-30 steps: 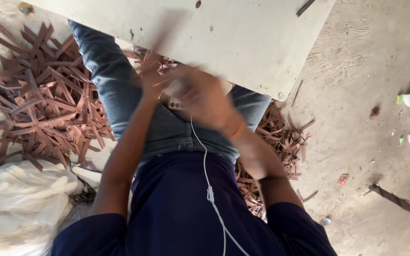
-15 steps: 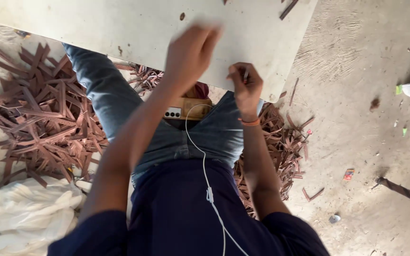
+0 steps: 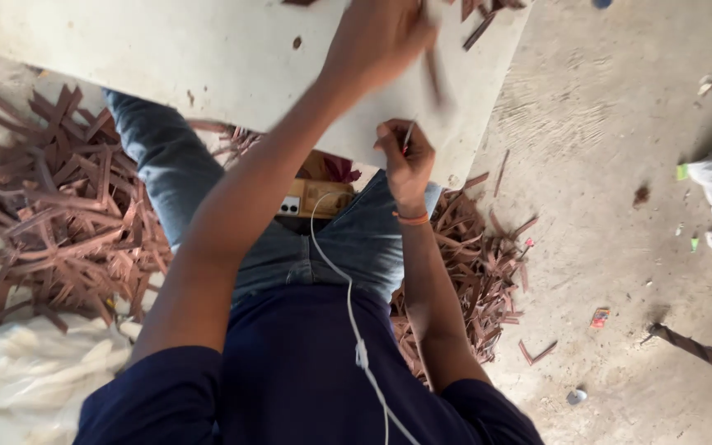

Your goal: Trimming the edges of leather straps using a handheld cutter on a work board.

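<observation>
A: Firstly, item one: thin dark brown strip (image 3: 407,137), pinched in the fingers of the right hand (image 3: 405,161), long axis near upright, at the near edge of the pale flat counter (image 3: 166,58).

B: And the left hand (image 3: 377,37)?

A: Blurred, farther out over the counter. Another brown strip (image 3: 433,76) shows just beside it; grasped or not, cannot tell. Right hand lies nearer the body.

B: Surroundings?

A: Heaps of brown offcut strips (image 3: 67,222) on the concrete floor (image 3: 620,206) either side of the legs; white sack (image 3: 18,371) left; white cable (image 3: 348,305) down the shirt.
</observation>
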